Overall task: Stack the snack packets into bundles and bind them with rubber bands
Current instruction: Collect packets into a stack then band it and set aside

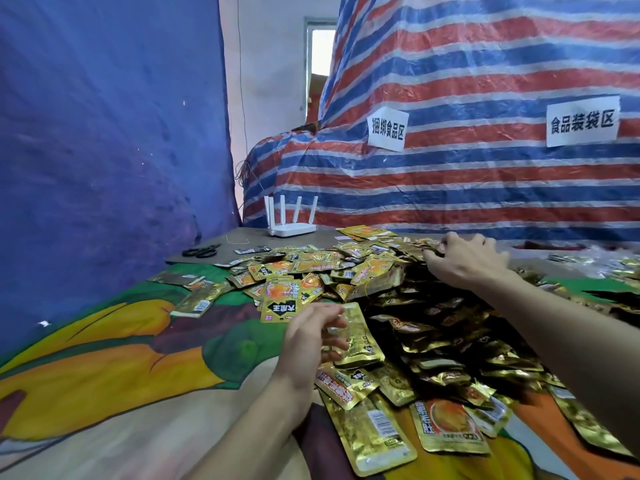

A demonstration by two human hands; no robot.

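While left hand (311, 337) grips packets (360, 341) | scissors (201, 251), router (292, 230) beyond pile (433, 317)

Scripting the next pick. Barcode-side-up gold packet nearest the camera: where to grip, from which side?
Pinch the barcode packet at its near left corner, coming in low from the left over the cloth. It lies flat; that long edge and the near end are free, while other packets overlap its far end and crowd its right.

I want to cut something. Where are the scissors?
In the head view, the scissors lie far left, beyond the packet pile, left of the white router.
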